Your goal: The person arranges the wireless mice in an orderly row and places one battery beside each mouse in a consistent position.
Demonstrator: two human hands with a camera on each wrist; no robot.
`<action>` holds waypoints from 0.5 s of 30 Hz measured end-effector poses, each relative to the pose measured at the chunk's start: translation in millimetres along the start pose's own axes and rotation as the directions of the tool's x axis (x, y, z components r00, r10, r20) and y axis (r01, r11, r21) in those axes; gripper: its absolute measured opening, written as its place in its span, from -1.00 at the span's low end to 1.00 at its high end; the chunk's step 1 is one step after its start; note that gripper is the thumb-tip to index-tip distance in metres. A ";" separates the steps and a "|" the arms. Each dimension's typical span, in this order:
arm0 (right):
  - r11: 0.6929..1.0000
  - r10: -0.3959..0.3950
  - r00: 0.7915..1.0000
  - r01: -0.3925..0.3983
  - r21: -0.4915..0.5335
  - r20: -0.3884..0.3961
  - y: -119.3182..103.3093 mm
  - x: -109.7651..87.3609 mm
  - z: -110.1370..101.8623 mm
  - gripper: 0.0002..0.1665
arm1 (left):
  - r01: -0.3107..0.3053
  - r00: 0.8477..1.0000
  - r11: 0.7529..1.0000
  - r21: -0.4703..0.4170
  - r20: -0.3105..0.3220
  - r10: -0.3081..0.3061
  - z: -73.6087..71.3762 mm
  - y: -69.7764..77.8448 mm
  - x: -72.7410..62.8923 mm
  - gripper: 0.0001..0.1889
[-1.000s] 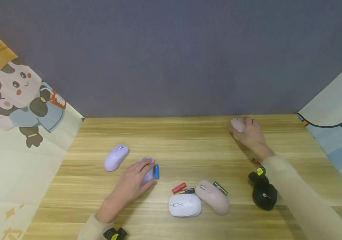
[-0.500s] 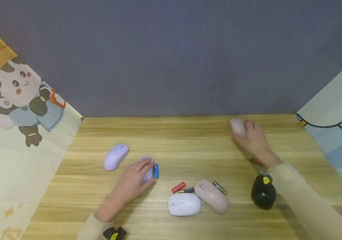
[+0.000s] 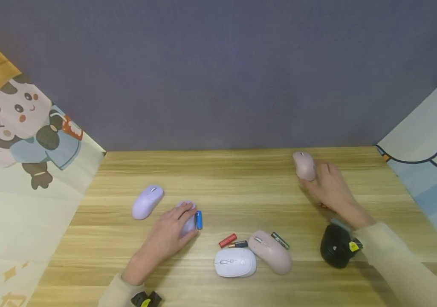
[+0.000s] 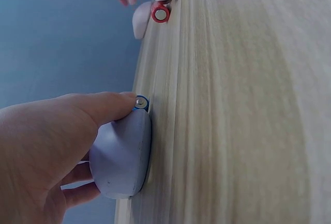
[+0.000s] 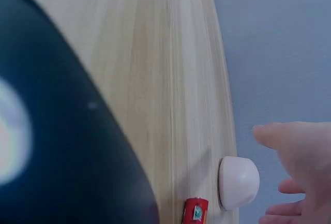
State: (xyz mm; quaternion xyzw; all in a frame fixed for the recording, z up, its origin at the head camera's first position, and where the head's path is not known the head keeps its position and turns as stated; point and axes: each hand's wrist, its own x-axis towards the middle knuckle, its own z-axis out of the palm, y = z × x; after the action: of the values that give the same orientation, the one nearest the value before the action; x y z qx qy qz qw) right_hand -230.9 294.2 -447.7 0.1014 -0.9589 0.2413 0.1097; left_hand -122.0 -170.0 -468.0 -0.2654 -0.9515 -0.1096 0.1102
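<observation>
The right hand (image 3: 332, 186) has released the far pink mouse (image 3: 304, 166).

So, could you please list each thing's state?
Left hand: gripping
Gripped purple mouse: upright
Right hand: holding nothing
Other purple mouse: upright
Far pink mouse: upright
Near pink mouse: upright
White mouse: upright
Black object: unclear
Blue battery: loose
Black battery: loose
Green battery: loose
Red batteries: loose

Free table (image 3: 241, 187) runs between the left hand (image 3: 169, 227) and the right hand (image 3: 331, 187). A blue battery (image 3: 199, 220) crowds the left hand's thumb, a black object (image 3: 333, 247) blocks the right hand's wrist side, and a grey panel (image 3: 237, 76) bars passage beyond.
</observation>
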 end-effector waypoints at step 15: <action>1.000 0.002 0.999 -0.002 -0.006 0.045 4.8 -29.8 -10.1 -0.14 | 0.009 1.000 1.000 -0.009 0.002 -0.009 -0.4 3.3 1.5 -0.36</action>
State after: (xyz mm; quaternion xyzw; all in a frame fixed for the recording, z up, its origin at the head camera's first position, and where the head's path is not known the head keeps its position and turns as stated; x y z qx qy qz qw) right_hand -202.0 307.4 -448.8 0.1055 -0.9620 0.2360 0.0883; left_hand -121.4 -166.6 -466.8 -0.2618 -0.9523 -0.1141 0.1078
